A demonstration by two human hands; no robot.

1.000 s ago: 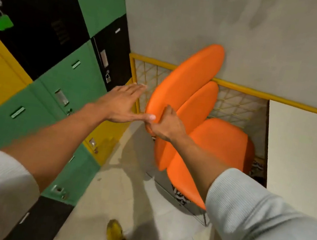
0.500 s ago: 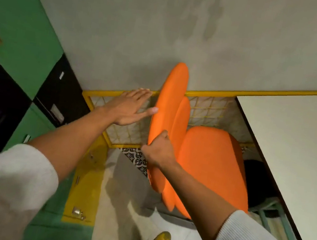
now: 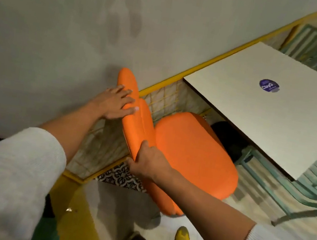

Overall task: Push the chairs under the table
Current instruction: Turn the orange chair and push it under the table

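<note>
From the head view, I have both hands on the backrest (image 3: pixel 133 116) of the orange chair (image 3: pixel 190 151), which stands just left of the white bench (image 3: pixel 256 123), its seat's far right corner tucked under the bench's near edge and most of the seat out in the open. I judge the hands sit on the backrest because it gives the firmest surface to shove toward the bench on the right. My left hand (image 3: pixel 114 102) lies flat against the far part of the backrest's outer face, fingers (image 3: pixel 129 100) stretched and slightly spread, pressing, not gripping. My right hand (image 3: pixel 149 162) is clamped on the backrest's near edge, thumb on top and fingers curled underneath. A yellow rail (image 3: pixel 204 62) runs along the wall behind.
</note>
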